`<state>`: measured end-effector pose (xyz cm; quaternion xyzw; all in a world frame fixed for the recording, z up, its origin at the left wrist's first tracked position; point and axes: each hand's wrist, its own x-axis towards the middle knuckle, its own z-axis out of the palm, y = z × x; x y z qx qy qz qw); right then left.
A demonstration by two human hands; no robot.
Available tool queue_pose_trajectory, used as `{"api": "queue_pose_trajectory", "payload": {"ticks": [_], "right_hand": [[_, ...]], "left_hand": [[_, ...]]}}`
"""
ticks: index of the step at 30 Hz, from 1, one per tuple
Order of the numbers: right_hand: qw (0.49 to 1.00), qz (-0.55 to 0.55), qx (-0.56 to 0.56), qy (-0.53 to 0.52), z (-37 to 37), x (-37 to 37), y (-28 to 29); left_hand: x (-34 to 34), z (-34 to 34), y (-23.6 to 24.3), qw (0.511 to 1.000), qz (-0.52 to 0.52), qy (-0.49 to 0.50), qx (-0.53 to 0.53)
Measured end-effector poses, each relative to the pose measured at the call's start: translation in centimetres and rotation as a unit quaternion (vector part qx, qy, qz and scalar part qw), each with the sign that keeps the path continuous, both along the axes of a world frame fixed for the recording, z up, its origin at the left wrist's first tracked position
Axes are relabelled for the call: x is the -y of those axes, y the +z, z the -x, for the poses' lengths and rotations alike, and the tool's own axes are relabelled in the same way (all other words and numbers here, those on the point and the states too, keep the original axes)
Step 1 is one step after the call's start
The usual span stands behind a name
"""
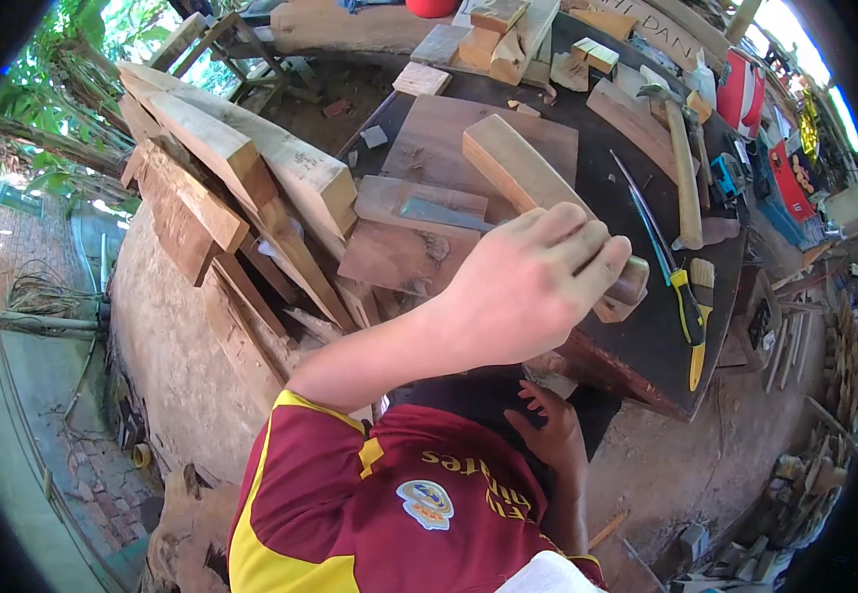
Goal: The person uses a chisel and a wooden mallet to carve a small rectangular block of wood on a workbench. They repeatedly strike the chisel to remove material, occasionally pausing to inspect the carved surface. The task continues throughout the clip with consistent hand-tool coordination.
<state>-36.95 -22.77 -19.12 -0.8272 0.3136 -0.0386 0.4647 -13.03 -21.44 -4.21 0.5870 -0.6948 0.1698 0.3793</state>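
My left hand (533, 282) is closed round a chisel, its brown handle end (633, 281) showing past my fingers and its flat metal blade (439, 213) pointing left. The blade lies over a small flat piece of wood (380, 201), though whether it touches cannot be made out. Under and beyond this hand a long squared wooden block (523, 163) lies at a slant, partly hidden by my fingers. Wide brown boards (424, 138) lie beneath. My right hand (551, 425) hangs low near my body, past the table's near edge, fingers apart and holding nothing.
On the dark table (637, 346) at right lie a slim pointed saw with a yellow-black handle (686, 306), a brush (701, 316) and a hammer (684, 168). Thick timber beams (300, 178) lean at left. Wood offcuts (508, 44) sit at the far side, beside a red-white bag (740, 94).
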Motion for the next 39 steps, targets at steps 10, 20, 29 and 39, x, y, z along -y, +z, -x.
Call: {"api": "queue_pose_trajectory", "payload": {"ticks": [10,20,29,39], "right_hand": [[0.994,-0.081,0.073,0.004,-0.6,0.9,2.8],[0.973,-0.163,0.158,-0.049,-0.4,2.2,5.5],[0.932,-0.167,0.308,-0.093,-0.3,4.0,8.9],[0.910,0.296,0.243,-0.159,-4.8,7.3,11.4]], "left_hand": [[1.0,-1.5,0.5,0.993,0.024,-0.009,-0.119],[1.9,-2.4,1.1,0.991,-0.014,0.019,-0.134],[2.2,-3.1,0.8,0.983,-0.064,0.052,-0.163],[2.5,-3.3,0.6,0.975,-0.079,0.088,-0.190]]}}
